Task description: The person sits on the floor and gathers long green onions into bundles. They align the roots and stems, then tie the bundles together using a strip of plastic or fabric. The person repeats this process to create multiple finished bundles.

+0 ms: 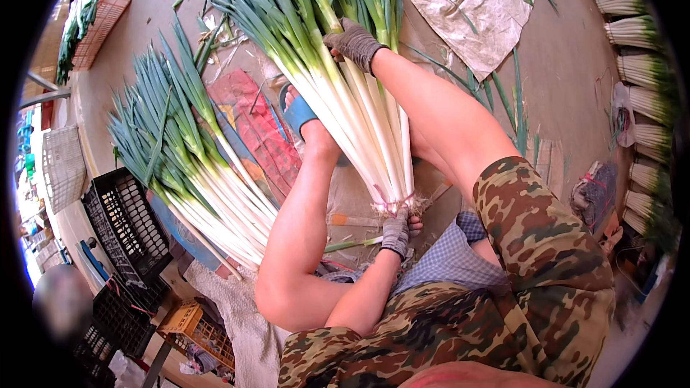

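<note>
A large bundle of long green onions slants up between my bare legs, white stalks towards me and leaves pointing away. A thin purplish tie circles it just above the roots. My left hand, in a grey knit glove, grips the root end. Higher up, my right hand, in a darker fingertip-less glove, is closed around stalks where white turns green. To the left lies a loose pile of green onions, its root ends partly hidden behind my left leg.
Black plastic crates and an orange crate stand at left. A red crate with greens is farther off. Bundled onions line the right side. A pale woven sack and leaf scraps lie on the floor.
</note>
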A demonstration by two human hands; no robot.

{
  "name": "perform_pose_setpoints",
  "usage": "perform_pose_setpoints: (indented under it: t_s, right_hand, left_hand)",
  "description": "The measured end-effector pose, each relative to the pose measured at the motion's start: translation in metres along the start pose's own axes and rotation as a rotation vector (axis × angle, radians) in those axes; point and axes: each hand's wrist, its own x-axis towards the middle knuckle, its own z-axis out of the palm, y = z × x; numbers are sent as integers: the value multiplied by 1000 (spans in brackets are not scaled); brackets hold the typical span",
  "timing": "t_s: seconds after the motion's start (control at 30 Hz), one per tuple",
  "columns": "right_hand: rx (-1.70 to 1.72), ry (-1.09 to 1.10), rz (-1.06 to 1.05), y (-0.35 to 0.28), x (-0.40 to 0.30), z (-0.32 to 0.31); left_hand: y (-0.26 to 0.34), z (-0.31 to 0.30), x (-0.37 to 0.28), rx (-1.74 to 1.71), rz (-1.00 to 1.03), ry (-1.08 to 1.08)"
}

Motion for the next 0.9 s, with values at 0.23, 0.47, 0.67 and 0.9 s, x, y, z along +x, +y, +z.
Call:
perform_pose_setpoints:
  t_s: [0.23, 0.47, 0.67, 0.9]
  right_hand:
    - [634, -385, -35, -81, 66, -36]
    - [594, -679, -379, -178, 54, -75]
    - [545, -353, -758, -197, 27, -76]
    - [-1229, 217, -340, -72, 75, -29]
  left_hand:
    - [-2, 7, -8, 1, 49, -53]
    - [-12, 1, 6, -46, 52, -101]
    - [-28, -9, 15, -77, 57, -126]
    - [-28, -3, 16, -145, 73, -83]
